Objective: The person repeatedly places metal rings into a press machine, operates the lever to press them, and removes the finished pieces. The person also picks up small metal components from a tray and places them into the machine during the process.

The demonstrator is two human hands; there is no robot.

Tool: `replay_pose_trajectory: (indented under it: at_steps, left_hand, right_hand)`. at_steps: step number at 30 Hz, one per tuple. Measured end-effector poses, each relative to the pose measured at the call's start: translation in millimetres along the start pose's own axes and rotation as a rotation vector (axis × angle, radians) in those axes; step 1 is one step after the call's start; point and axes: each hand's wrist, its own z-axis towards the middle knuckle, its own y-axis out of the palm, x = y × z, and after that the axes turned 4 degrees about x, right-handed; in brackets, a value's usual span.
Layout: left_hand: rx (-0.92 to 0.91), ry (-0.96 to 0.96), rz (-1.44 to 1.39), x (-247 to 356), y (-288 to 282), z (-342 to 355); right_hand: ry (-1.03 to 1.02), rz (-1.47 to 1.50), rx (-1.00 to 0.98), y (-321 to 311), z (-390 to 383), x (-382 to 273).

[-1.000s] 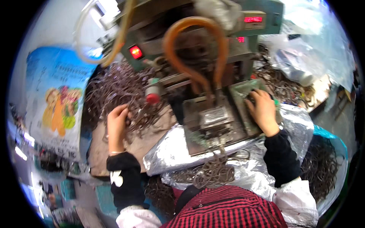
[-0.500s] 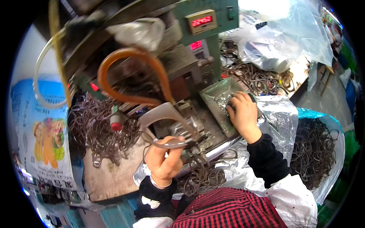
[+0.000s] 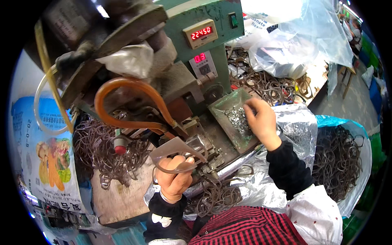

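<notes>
My left hand (image 3: 176,177) grips a translucent brownish plastic frame (image 3: 173,148), a curved loop with a broad band along its top. It holds the frame against the small metal fixture (image 3: 200,147) at the front of a green machine. My right hand (image 3: 263,124) is over the right side of a shallow green metal tray (image 3: 245,139). Its thumb and fingers are drawn together; whatever may be between them is too small to make out. Small silvery metal parts (image 3: 236,118) lie heaped in the tray.
The green machine (image 3: 175,30) has red lit displays and an orange hose (image 3: 102,100) looping in front. Tangled brown plastic loops lie in piles at left (image 3: 110,151), below the fixture (image 3: 214,196) and behind the tray (image 3: 265,83). A bag (image 3: 337,163) at right is full of them.
My right hand has lifted from the metal parts toward the tray's right side, its fingers drawn together. My left hand still holds the frame at the fixture. The view has shifted slightly.
</notes>
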Motion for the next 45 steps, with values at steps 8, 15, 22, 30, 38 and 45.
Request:
replay_pose_trajectory:
  at_steps: [8, 15, 22, 30, 38, 45]
  left_hand:
    - [0.070, 0.002, -0.005, 2, 0, 1]
    - [-0.042, -0.322, 0.436, 72, -94, -67]
    - [0.091, -0.648, 0.843, -16, -180, -47]
    - [-0.233, -1.458, 0.452, -174, -143, -91]
    - [-0.398, -1.197, 1.062, -135, -201, -176]
    - [0.164, -1.380, 0.168, -97, -199, -118]
  right_hand:
    - [-0.496, -0.235, -0.121, 67, 18, -10]
    - [-0.305, -0.016, 0.006, 21, -19, -6]
    - [0.383, 0.771, -0.059, 27, -16, 24]
    - [0.199, 0.776, -0.190, 48, -19, -29]
    - [0.105, 0.311, 0.086, -33, -52, 21]
    - [-0.120, 0.400, -0.162, -42, -45, -61]
